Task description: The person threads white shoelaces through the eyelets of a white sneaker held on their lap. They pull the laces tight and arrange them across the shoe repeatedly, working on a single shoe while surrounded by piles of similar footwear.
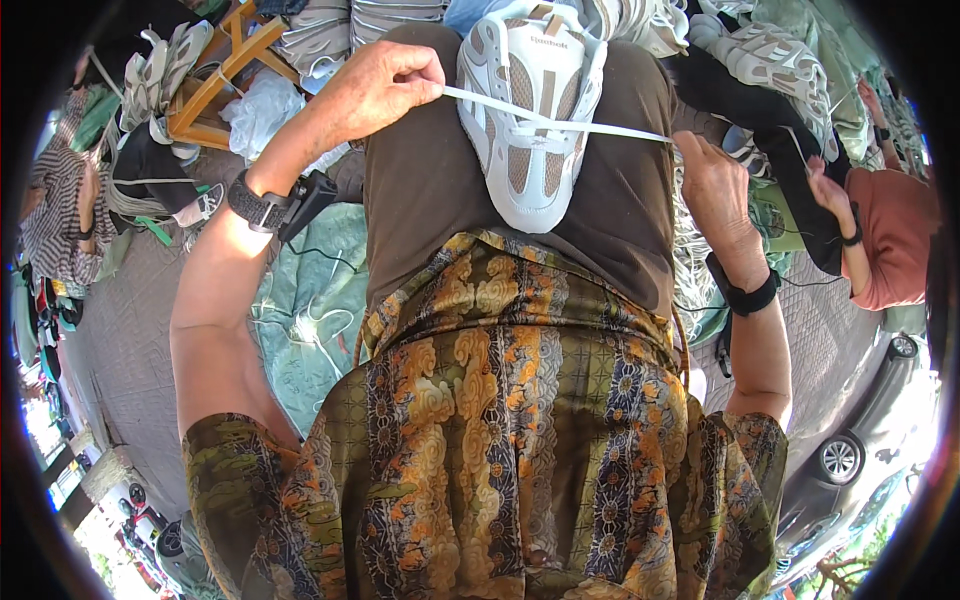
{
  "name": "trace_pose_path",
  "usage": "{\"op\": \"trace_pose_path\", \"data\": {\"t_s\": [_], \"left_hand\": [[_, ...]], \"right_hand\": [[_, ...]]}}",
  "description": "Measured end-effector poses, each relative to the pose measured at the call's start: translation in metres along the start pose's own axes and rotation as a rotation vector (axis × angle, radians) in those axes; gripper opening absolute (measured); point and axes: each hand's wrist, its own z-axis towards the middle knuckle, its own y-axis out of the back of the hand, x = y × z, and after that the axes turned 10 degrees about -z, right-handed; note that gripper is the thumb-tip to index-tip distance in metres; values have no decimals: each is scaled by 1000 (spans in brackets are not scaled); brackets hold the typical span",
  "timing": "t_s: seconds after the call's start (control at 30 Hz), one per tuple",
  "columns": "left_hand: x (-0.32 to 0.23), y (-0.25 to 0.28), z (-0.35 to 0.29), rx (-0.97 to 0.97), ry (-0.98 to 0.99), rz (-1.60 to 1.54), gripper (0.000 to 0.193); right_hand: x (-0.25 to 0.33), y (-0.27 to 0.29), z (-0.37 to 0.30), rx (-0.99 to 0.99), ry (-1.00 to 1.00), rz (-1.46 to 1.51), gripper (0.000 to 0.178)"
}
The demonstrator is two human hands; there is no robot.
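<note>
A white and grey-brown sneaker rests on my lap between my thighs, its toe toward me. A flat white shoelace runs across the shoe above the toe, through its lowest lace holes. My left hand pinches one end between thumb and fingers, up and left of the shoe. Off to the right, by my knee, my right hand is closed on the other end. Both lace lengths look stretched fairly straight. Neither hand touches the shoe itself.
More sneakers lie piled ahead and to both sides. A wooden stool frame stands at the far left beside a clear plastic bag. Green sacking covers ground by my left leg. Other people sit at both sides; a parked car is at right.
</note>
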Motion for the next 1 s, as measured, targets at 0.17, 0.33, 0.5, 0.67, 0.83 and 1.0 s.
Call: {"op": "trace_pose_path", "data": {"t_s": [0.17, 0.33, 0.5, 0.67, 0.83, 1.0], "left_hand": [[5, 10, -2, 21, 39, 101, 13], [21, 3, -14, -43, -11, 68, 12], [6, 7, -38, -52, 6, 215, 17], [28, 6, -60, -233, -264, 504, 14], [61, 28, -71, -307, -237, 772, 4], [115, 80, -114, -311, 283, 966, 12]], "right_hand": [[-10, 1, -5, -41, -6, -26, 16], [-18, -8, -11, -75, -41, 6, 18], [-71, 2, -43, 66, -208, -105, 13], [-113, 15, -90, 116, -377, -180, 5], [-174, 11, -161, 211, -545, -250, 10], [-213, 18, -220, 280, -718, -260, 19]]}}
